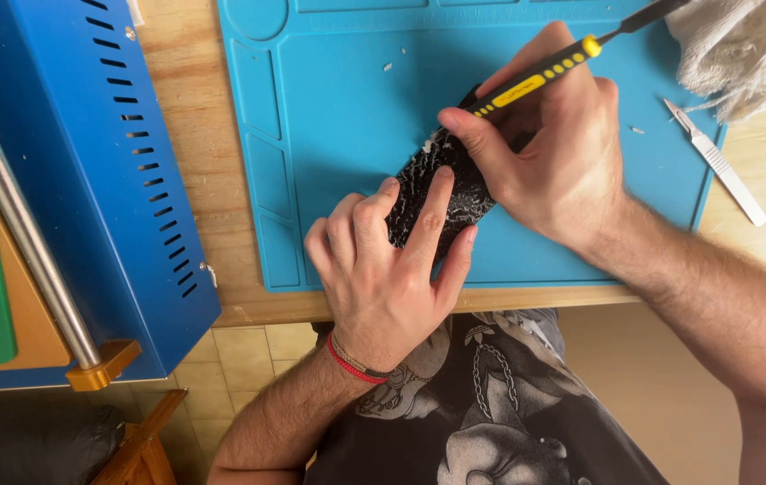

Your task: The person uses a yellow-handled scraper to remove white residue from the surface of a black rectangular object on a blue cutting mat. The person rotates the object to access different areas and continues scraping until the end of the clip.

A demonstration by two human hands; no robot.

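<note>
The left hand (383, 260) lies spread flat on the cracked black phone (441, 184) so it stays put; the right hand (544, 144) pinches a yellow-and-black scraper (535, 79), tip on its top edge.

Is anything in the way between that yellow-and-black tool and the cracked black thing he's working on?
Nothing visible. The right hand holds the tool with its working end down at the upper end of the cracked black slab, though fingers hide the tip. The left hand presses on the slab's lower end, away from that spot, on the blue mat.
</note>
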